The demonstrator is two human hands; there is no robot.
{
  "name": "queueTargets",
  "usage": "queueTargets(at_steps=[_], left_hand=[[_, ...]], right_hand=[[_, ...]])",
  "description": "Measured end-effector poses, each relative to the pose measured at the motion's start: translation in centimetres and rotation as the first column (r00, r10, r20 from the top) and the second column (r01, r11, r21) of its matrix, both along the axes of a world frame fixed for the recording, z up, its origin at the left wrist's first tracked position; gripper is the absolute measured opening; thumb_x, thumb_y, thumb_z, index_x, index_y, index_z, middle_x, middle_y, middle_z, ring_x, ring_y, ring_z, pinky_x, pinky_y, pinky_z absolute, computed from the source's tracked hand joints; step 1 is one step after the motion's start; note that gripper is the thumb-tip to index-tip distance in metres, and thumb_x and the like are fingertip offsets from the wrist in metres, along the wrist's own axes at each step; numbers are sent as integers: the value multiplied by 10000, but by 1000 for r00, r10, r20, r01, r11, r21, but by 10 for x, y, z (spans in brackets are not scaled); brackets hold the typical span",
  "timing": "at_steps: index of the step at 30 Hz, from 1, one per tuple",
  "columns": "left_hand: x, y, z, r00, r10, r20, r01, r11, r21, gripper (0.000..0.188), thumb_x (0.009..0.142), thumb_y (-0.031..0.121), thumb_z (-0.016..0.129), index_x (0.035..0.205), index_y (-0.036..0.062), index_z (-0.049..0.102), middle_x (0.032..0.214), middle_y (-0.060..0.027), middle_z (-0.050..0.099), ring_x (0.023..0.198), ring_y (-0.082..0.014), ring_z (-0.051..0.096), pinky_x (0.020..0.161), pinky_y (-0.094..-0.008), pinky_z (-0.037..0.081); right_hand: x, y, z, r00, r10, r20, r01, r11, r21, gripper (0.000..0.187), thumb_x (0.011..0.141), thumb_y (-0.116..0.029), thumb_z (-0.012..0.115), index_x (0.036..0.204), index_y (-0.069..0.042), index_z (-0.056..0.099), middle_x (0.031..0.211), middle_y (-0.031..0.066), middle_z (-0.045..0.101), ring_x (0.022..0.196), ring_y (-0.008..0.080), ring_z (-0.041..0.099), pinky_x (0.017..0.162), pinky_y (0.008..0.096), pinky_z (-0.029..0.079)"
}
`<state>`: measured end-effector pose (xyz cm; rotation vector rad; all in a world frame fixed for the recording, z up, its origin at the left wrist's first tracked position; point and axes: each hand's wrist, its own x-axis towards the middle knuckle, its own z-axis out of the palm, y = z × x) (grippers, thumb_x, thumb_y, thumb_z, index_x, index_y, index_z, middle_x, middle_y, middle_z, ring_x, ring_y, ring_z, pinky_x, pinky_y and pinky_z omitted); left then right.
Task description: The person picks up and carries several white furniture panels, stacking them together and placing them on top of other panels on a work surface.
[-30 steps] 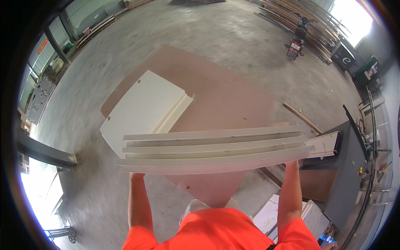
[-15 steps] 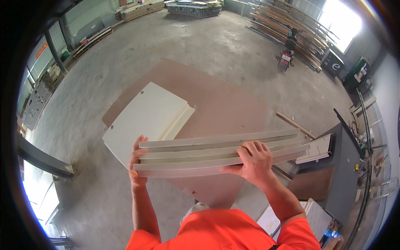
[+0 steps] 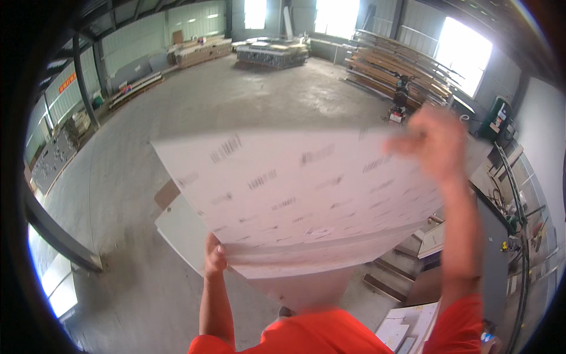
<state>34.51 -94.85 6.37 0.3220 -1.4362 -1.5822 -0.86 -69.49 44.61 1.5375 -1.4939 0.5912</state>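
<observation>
A broad white panel (image 3: 306, 183) with rows of dark printed marks on its face is held up tilted before me. A ledge or fold runs along its near side. At the panel's near left corner my left hand (image 3: 216, 255) is closed around the edge, thumb on the near face. My right hand (image 3: 435, 141) is raised over the far right part of the panel. Motion smears its fingers, so whether it grips the edge cannot be seen. Partly hidden beneath lies another white panel (image 3: 180, 227), on a brown sheet (image 3: 312, 287) on the floor.
To the right stand a dark bench (image 3: 492, 236) and loose boards (image 3: 386, 289). Stacked planks (image 3: 377, 62) and a motorcycle (image 3: 400, 97) are at the far right. A pallet of sheets (image 3: 271, 53) stands far back. A curved dark beam (image 3: 62, 236) is at left.
The panel, seen edge-on with its long ridges before, has tipped so that its printed face shows. My right hand has gone up and right; my left hand has moved slightly right and down.
</observation>
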Motion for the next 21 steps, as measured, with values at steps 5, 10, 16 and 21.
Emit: queueTargets(at_steps=[5, 10, 16, 21], left_hand=[[-34, 50, 46, 998, 3, -61, -8, 996, -86, 897, 838, 663, 694, 1382, -34, 541, 1406, -137, 577, 1320, -252, 507, 1110, -387, 361], [-37, 76, 29, 993, 41, -107, -42, 999, -7, 409, 833, 399, 769, 937, 16, 667, 1311, -135, 625, 1201, -237, 561, 1055, -360, 383], [-24, 96, 28, 985, 74, -155, -60, 994, 96, 230, 797, 233, 821, 850, 49, 695, 1227, -143, 676, 1167, -264, 595, 1048, -398, 406], [-7, 99, 31, 981, 149, -124, -137, 986, 97, 116, 806, 120, 735, 851, 20, 699, 1256, -181, 668, 1157, -260, 597, 1030, -374, 407]], right_hand=[[62, 19, 186, 882, -222, 415, 250, 968, -15, 628, 884, -587, 772, 656, -17, 641, 617, 69, 573, 561, 177, 516, 554, 322, 441], [73, 69, 246, 920, -219, 326, 215, 975, 49, 589, 917, -542, 747, 700, 5, 728, 687, 146, 682, 598, 234, 612, 615, 374, 504], [18, 60, 259, 926, -318, 202, 330, 944, -26, 803, 749, -754, 785, 545, -18, 535, 549, 42, 496, 507, 163, 466, 544, 340, 437], [23, 63, 257, 921, -352, 166, 358, 934, -7, 858, 686, -830, 764, 516, -29, 506, 537, 62, 469, 522, 198, 475, 581, 375, 456]])
